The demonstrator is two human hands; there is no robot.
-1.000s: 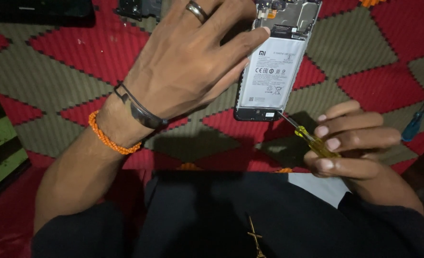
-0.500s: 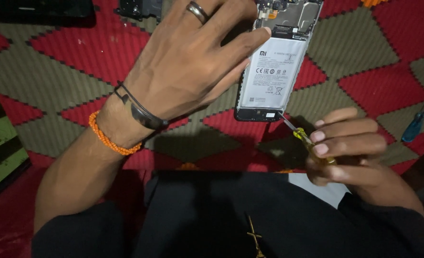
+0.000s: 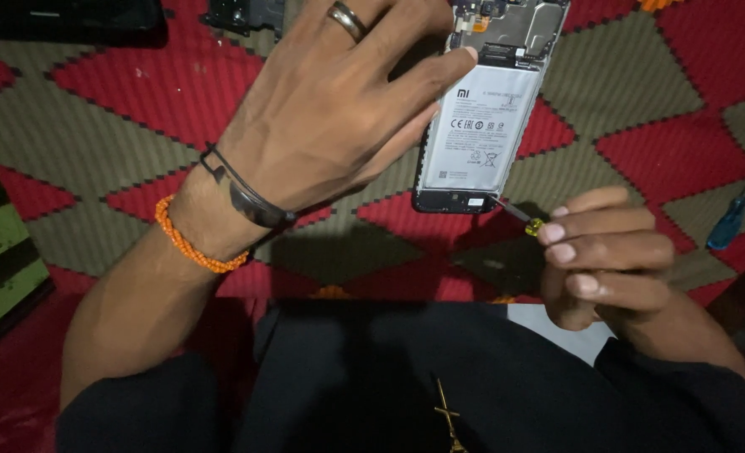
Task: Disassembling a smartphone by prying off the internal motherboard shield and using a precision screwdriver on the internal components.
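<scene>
Up top, opened phone point(image 3: 481, 126) under left hand point(image 3: 330, 117), right hand point(image 3: 607, 256) below — screwdriver point(image 3: 523, 220) at its edge.

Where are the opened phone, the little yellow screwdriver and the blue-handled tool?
opened phone point(image 3: 480, 126): head view, on its white battery.
yellow screwdriver point(image 3: 533, 226): head view, on the handle's front end.
blue-handled tool point(image 3: 730, 223): head view, on the blue handle.

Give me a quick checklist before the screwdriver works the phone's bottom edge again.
1. Left hand steadies the opened phone: ok.
2. Right hand grips the yellow-handled screwdriver: ok.
3. Tip meets the phone's lower right corner: ok.
4. Tip seated in a screw: cannot tell.
5. Battery clear of the tip: ok.
6. Spare blue screwdriver lies on the patterned mat: ok.
</scene>
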